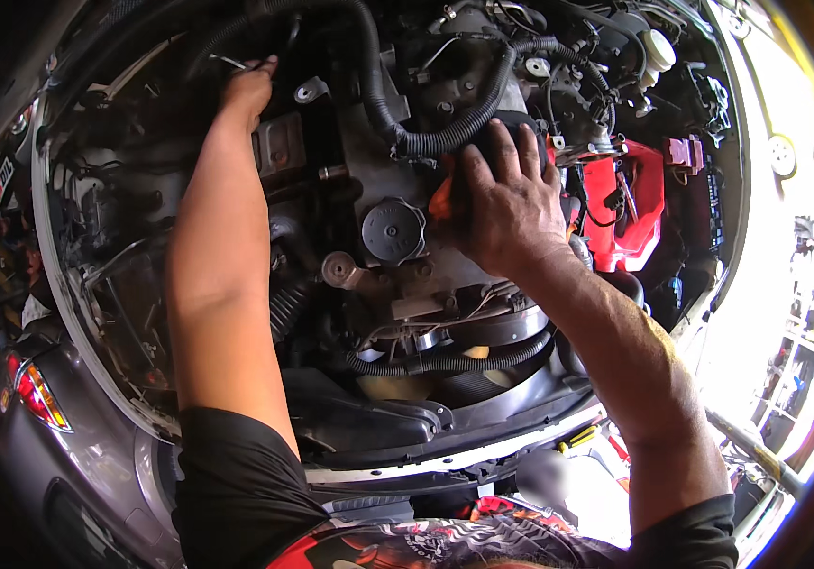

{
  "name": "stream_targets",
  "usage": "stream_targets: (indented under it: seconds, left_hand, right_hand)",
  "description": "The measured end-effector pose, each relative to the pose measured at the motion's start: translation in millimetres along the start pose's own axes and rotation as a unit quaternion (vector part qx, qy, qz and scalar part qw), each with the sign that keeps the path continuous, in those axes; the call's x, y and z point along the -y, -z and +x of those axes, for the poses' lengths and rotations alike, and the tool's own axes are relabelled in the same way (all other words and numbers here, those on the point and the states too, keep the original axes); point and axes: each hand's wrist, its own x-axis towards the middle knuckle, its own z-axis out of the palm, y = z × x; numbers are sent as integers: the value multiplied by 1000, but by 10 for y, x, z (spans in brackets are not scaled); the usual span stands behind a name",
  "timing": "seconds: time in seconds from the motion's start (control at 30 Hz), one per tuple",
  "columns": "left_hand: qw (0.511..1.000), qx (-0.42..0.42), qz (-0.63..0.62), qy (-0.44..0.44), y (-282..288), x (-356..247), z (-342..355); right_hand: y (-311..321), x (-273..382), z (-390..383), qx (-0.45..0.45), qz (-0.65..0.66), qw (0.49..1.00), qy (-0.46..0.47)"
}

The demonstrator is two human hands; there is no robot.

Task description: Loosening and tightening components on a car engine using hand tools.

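Note:
My left hand (pixel 249 89) reaches deep into the far left of an engine bay. Its fingers are closed round a slim metal tool (pixel 227 62), whose kind I cannot make out; the far end fades into shadow. My right hand (pixel 513 199) lies palm down on the engine, right of centre, fingers stretched out and slightly spread. Under it shows part of a black and orange item (pixel 440 197), mostly covered by the palm. A round black oil filler cap (pixel 393 230) sits left of this hand. A thick corrugated hose (pixel 445 142) curves just beyond its fingertips.
A red plastic part (pixel 636 213) stands at the right of the bay. White-capped reservoirs (pixel 657 49) are at the far right. Along the near side run a corrugated conduit (pixel 454 363) and the radiator fan shroud (pixel 511 403). A grey car (pixel 94 465) stands outside at left.

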Motion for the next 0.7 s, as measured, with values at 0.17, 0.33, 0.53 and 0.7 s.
stream_targets:
  seconds: [0.17, 0.33, 0.53, 0.7]
  left_hand:
    - [995, 73, 45, -47, 51, -85, -140]
    - [985, 60, 115, -114, 178, 9, -184]
    - [968, 78, 90, -220, 131, -18, -558]
    - [972, 2, 118, -203, 237, 58, -580]
  right_hand:
    - [14, -22, -16, -3, -10, 1000, -3]
    - [11, 12, -2, -4, 8, 1000, -2]
    - [31, -25, -23, 18, 4, 1000, -8]
    - [48, 50, -12, 8, 7, 1000, -7]
